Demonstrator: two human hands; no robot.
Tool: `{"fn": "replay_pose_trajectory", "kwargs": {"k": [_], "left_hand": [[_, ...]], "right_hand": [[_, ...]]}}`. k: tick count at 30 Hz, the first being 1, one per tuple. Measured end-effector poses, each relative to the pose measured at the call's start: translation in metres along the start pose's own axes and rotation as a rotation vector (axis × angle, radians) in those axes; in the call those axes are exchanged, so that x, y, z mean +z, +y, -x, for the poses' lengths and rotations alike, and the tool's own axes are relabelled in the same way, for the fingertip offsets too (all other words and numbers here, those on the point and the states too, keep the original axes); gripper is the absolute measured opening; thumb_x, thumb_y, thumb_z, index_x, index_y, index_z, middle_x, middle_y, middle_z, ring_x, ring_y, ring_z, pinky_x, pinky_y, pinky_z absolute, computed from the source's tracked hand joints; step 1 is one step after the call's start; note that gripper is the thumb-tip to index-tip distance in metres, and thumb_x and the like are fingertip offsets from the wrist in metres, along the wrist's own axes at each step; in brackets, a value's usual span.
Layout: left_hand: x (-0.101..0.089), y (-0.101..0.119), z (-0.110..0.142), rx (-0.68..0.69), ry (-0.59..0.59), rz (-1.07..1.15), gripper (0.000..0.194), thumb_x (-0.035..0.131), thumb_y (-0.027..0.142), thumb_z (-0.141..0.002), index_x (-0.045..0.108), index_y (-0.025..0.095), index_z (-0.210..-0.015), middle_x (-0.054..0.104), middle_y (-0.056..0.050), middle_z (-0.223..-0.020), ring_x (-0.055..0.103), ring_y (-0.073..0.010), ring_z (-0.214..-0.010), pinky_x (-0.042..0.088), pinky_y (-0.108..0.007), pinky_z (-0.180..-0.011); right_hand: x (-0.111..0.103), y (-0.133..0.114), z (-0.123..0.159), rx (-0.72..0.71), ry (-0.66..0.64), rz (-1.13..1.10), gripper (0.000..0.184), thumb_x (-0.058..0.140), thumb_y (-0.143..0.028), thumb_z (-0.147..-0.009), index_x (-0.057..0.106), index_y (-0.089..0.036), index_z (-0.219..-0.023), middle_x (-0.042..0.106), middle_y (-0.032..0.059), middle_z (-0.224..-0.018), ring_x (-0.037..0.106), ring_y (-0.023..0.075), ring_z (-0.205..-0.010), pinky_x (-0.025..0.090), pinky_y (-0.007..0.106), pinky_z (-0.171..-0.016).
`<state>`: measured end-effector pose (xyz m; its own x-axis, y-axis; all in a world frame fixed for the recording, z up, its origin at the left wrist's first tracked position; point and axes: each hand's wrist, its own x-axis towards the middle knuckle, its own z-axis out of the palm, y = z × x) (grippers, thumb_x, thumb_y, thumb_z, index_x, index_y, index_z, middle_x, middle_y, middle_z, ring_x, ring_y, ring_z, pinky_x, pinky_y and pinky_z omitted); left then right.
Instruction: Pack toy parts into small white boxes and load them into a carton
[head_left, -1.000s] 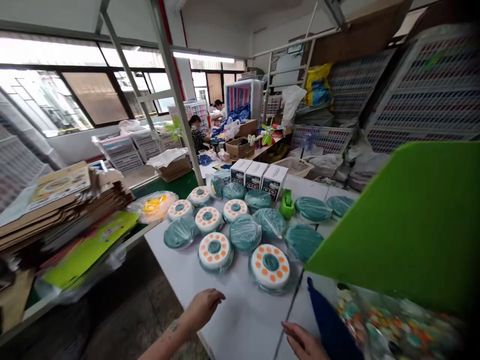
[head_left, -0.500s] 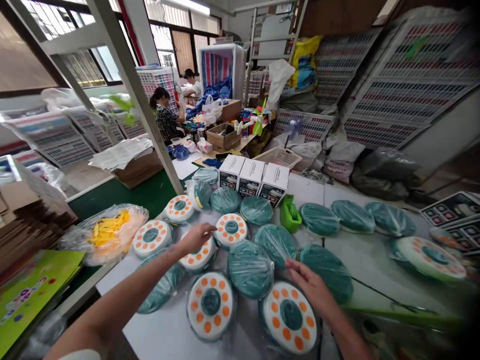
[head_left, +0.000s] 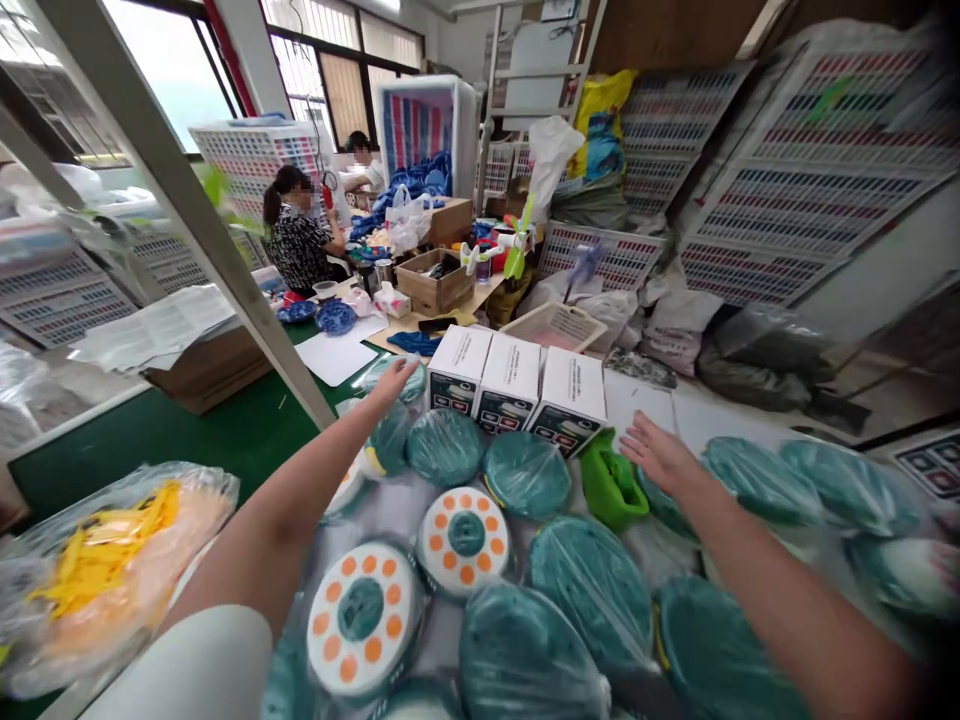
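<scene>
Three white boxes (head_left: 516, 385) stand in a row at the far side of the table. My left hand (head_left: 395, 378) reaches forward, open, just left of the leftmost box and over a bagged teal disc (head_left: 409, 378). Open as well, my right hand (head_left: 657, 453) hovers with fingers spread to the right of the rightmost box (head_left: 571, 397), next to a green tape dispenser (head_left: 609, 484). Several teal discs in plastic bags (head_left: 525, 472) and white discs with orange dots (head_left: 464, 540) cover the white table beneath my arms.
A bag of yellow parts (head_left: 105, 555) lies at the left on the green surface (head_left: 187, 430). A slanted metal frame post (head_left: 180, 200) rises at the left. Two people (head_left: 300, 240) work at a far table with a cardboard box (head_left: 435, 285). Stacked crates (head_left: 810, 180) line the right wall.
Both hands have moved forward from the near discs toward the row of white boxes. The view has closed in on the table.
</scene>
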<state>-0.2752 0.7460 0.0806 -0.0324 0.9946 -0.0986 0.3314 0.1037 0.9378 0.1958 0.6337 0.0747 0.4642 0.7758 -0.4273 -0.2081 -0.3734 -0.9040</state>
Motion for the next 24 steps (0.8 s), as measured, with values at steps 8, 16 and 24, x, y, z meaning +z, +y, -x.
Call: {"fn": "replay_pose_trajectory", "kwargs": {"k": [8,16,24], "left_hand": [[0.030,-0.011,-0.089,-0.209,-0.224,0.215,0.083,0.032,0.080,-0.086,0.048,0.015,-0.135,0.054,-0.019,-0.141,0.056,-0.0306,-0.123,0.050,-0.039,-0.092],[0.049,-0.019,-0.098,-0.352,-0.428,0.168,0.065,0.053,0.064,-0.089,0.058,0.004,-0.114,0.072,-0.016,-0.103,0.064,-0.0240,-0.087,0.049,-0.033,-0.072],[0.020,0.008,-0.013,0.082,-0.439,0.257,0.066,0.073,0.051,-0.079,0.055,0.019,-0.134,0.068,-0.008,-0.125,0.066,-0.0250,-0.103,0.053,-0.031,-0.084]], "right_hand": [[0.042,-0.017,-0.076,0.137,-0.116,0.054,0.036,0.045,-0.048,-0.099,0.060,-0.016,-0.110,0.069,0.0080,-0.080,0.063,0.0164,-0.060,0.055,0.027,-0.056],[0.065,-0.005,-0.075,0.199,-0.311,0.075,0.044,0.047,-0.049,-0.098,0.064,-0.013,-0.117,0.074,0.0165,-0.098,0.073,0.0266,-0.084,0.059,0.040,-0.074],[0.029,0.028,-0.018,0.017,-0.202,0.017,0.058,0.062,-0.052,-0.086,0.056,-0.019,-0.133,0.074,0.0133,-0.106,0.072,0.0303,-0.093,0.062,0.040,-0.078]]}}
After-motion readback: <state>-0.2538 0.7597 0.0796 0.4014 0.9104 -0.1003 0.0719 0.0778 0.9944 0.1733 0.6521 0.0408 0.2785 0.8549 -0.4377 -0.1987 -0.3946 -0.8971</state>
